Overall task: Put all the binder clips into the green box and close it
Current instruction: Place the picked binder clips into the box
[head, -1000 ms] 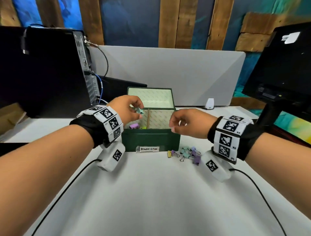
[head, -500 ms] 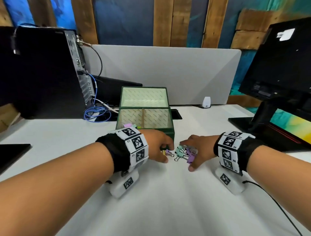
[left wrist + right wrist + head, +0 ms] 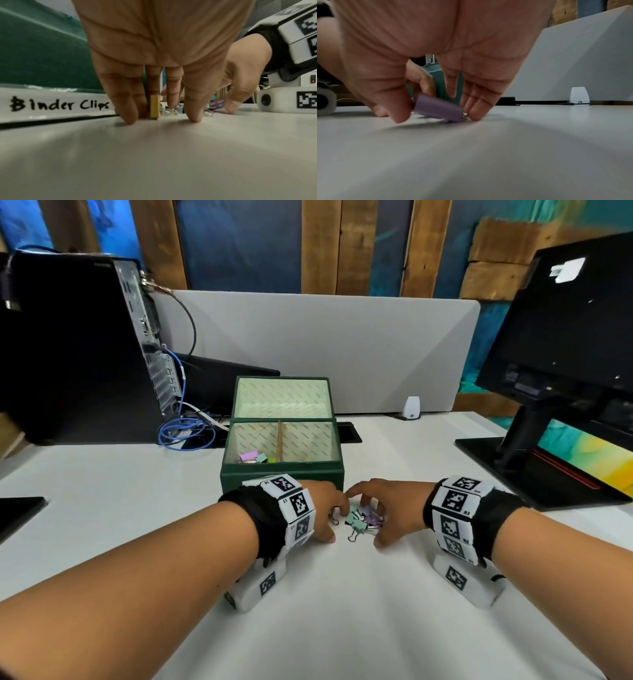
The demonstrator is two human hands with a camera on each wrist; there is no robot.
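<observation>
The green box (image 3: 281,474) stands open, lid (image 3: 282,397) tilted back, a "Binder Clips" label (image 3: 60,105) on its front. Several clips (image 3: 255,457) lie in its left compartment. A small pile of pastel clips (image 3: 358,523) lies on the table just in front of the box. My left hand (image 3: 337,522) is at the pile's left end, fingertips down on the table, pinching a yellow clip (image 3: 155,106) that stands upright. My right hand (image 3: 376,525) is at the right end, with thumb and fingers pinching a tilted purple clip (image 3: 436,109).
A black computer tower (image 3: 75,347) and a blue cable coil (image 3: 185,433) stand at back left. A monitor (image 3: 565,337) on a black base (image 3: 534,474) fills the right. A grey divider (image 3: 325,347) runs behind the box. A black slab (image 3: 17,513) lies at the left edge.
Both hands came down from the box's rim to the pile in front of it. Since half a second ago their fingers have drawn in around clips.
</observation>
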